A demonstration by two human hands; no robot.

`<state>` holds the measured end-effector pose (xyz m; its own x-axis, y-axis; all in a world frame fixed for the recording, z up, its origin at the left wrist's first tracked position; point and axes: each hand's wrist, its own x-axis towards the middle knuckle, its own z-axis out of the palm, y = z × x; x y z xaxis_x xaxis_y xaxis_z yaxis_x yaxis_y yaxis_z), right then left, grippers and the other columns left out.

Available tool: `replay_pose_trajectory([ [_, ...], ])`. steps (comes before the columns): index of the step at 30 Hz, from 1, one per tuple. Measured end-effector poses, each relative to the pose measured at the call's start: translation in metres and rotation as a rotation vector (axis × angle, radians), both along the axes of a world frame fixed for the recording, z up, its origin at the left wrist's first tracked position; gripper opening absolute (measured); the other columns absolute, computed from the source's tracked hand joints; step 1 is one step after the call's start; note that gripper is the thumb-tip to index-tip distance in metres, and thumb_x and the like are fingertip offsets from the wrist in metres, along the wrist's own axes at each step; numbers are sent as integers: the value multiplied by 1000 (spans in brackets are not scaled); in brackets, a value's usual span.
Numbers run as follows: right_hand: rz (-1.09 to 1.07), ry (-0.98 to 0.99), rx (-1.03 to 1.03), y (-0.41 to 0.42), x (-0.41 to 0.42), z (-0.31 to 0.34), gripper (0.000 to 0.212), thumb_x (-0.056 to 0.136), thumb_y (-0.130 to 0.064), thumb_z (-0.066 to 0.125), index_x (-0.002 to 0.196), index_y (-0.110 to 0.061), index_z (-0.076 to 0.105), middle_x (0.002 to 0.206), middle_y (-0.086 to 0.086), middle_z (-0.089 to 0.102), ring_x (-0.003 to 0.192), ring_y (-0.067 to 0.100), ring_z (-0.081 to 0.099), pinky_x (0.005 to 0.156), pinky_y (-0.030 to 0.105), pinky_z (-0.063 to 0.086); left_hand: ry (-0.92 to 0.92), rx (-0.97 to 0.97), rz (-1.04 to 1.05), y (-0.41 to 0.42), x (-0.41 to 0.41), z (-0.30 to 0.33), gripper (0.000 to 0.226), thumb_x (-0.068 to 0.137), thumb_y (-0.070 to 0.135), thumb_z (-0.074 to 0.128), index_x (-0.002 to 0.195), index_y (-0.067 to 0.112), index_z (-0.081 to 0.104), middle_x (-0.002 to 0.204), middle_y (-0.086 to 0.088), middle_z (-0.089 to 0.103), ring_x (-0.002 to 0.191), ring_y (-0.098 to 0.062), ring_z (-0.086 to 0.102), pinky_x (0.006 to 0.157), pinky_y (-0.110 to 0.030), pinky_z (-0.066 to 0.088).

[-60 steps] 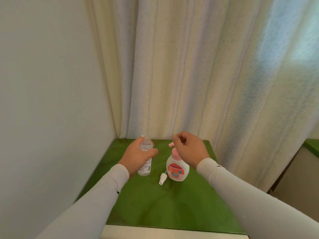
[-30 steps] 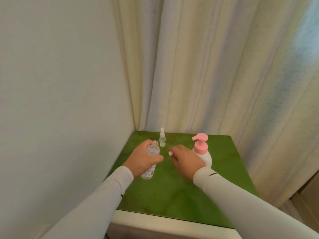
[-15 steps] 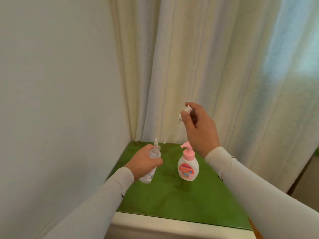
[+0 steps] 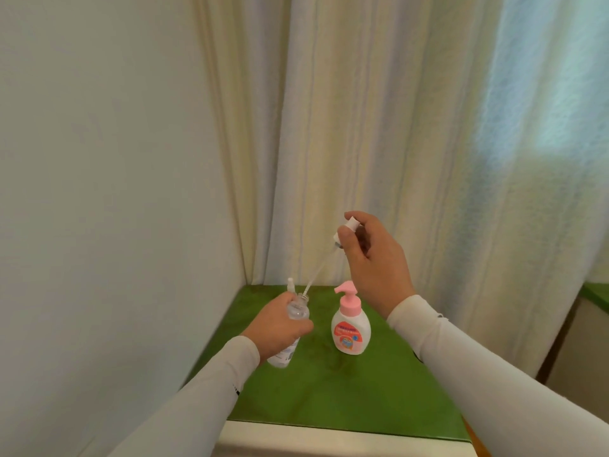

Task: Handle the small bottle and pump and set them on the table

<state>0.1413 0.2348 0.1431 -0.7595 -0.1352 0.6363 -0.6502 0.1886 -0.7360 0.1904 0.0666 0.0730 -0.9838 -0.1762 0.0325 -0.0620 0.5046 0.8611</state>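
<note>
My left hand (image 4: pixel 275 329) grips a clear plastic bottle (image 4: pixel 296 311) that stands tilted on the green table top (image 4: pixel 346 390); its mouth is uncovered. My right hand (image 4: pixel 375 258) is raised above and to the right and pinches a white spray head (image 4: pixel 345 230) between thumb and fingers. A thin clear dip tube (image 4: pixel 318 275) hangs from the spray head, and its lower end sits at the bottle's mouth.
A white soap bottle with a pink pump (image 4: pixel 350 324) stands just right of the clear bottle. A small clear spray vial (image 4: pixel 290 285) stands behind my left hand. A white wall is at the left, pale curtains hang behind, and the table's white front edge (image 4: pixel 329 437) is near me.
My right hand picked the spray head off the table and lifted it; since half a second ago it has lowered so the tube's tip meets the bottle's mouth. My left hand kept its grip.
</note>
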Motion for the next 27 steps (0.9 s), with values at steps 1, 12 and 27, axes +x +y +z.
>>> replay_pose_trajectory([
  [1, 5, -6, 13, 0, 1, -2, 26, 91, -41, 50, 116, -35, 52, 77, -20, 59, 72, -13, 55, 61, -3, 39, 0, 1, -8, 1, 0, 0, 21, 74, 13, 66, 91, 14, 54, 79, -4, 59, 63, -14, 58, 58, -24, 48],
  [12, 133, -149, 161, -10, 8, -38, 15, 90, -38, 53, 105, -41, 53, 88, -17, 66, 80, -7, 61, 62, 2, 44, 46, 37, -101, 13, -2, 17, 20, 73, 15, 65, 88, 21, 53, 78, 1, 58, 68, -13, 59, 63, -26, 47],
  [27, 206, -67, 518, 8, -4, -24, 12, 85, -46, 57, 95, -39, 60, 68, -16, 59, 59, -4, 56, 55, 9, 41, 53, -172, -185, 17, -1, 18, 31, 75, 29, 63, 105, 27, 54, 91, 5, 66, 80, -10, 63, 71, -28, 52],
])
